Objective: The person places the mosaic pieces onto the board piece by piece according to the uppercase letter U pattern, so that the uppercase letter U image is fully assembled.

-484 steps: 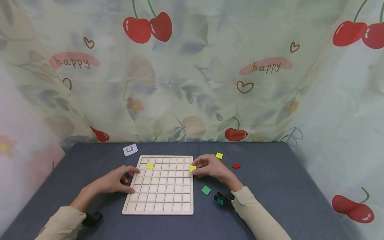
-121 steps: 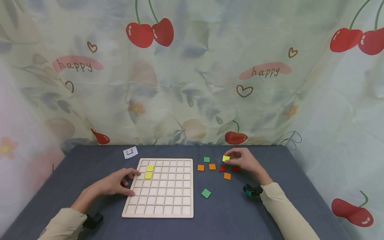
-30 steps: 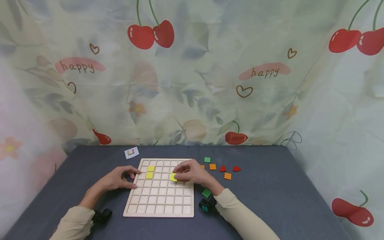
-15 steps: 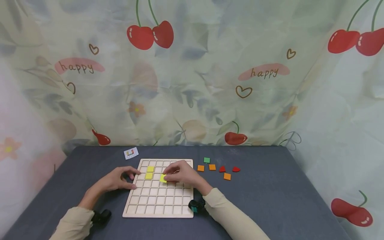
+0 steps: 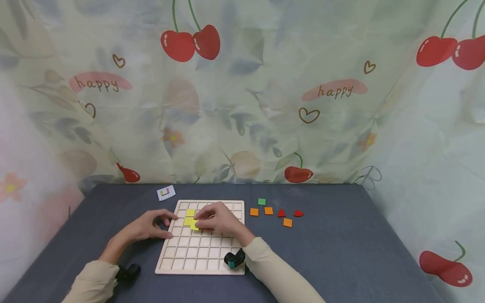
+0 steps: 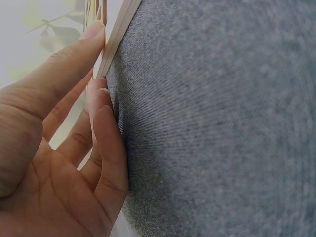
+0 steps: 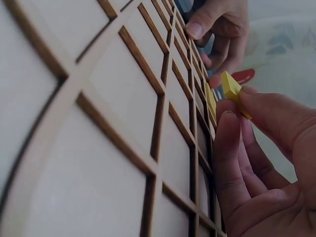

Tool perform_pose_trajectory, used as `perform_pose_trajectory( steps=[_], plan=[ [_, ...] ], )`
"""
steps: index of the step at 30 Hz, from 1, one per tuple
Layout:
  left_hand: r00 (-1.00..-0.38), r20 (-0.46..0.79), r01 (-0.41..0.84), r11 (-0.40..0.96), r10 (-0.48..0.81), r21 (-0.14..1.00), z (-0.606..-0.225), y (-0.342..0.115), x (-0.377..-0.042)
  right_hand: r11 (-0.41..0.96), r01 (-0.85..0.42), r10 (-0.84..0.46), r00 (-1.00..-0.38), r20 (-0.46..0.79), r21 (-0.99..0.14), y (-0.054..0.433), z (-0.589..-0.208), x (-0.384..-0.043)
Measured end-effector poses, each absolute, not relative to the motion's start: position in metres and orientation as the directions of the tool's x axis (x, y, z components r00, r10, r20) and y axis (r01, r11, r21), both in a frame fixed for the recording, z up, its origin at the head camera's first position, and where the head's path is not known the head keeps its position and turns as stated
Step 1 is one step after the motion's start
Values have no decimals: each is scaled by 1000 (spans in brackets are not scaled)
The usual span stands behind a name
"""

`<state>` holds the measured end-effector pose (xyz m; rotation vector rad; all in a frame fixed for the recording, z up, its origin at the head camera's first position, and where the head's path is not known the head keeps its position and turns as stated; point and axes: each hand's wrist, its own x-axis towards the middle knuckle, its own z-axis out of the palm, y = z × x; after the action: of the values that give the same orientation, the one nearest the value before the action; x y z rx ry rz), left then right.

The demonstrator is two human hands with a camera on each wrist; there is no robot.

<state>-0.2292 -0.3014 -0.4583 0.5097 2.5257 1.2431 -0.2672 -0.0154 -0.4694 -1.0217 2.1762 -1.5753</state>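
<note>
A pale wooden grid board (image 5: 201, 254) lies on the dark table. Two yellow square tiles (image 5: 190, 213) sit one below the other in cells toward its upper left. My right hand (image 5: 217, 219) pinches a third yellow tile (image 7: 232, 89) between thumb and fingertips, tilted close over the board. In the head view this tile overlaps the lower of the two set tiles. At the board's left edge, my left hand (image 5: 153, 225) rests with relaxed fingers. Its thumb (image 6: 74, 66) touches the rim, and the fingertips lie against the side near the tablecloth.
Right of the board lie a green tile (image 5: 262, 202), orange tiles (image 5: 268, 211) and red pieces (image 5: 298, 213). A small card with a coloured pattern (image 5: 166, 193) lies behind the board's left corner. A printed curtain (image 5: 242, 126) hangs behind the table.
My right hand has carried the yellow tile leftward across the board to the two set tiles. Its sleeve now covers the spot where a green tile lay. My left hand has stayed put.
</note>
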Motion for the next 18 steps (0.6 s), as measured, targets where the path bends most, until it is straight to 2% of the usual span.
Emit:
perform_pose_trajectory(
  steps=[18],
  plan=[
    [-896,-96,192,571,435,798,-460,-302,-231,275,-401,-639,-755,146,-874,-41,-468,-263]
  ],
)
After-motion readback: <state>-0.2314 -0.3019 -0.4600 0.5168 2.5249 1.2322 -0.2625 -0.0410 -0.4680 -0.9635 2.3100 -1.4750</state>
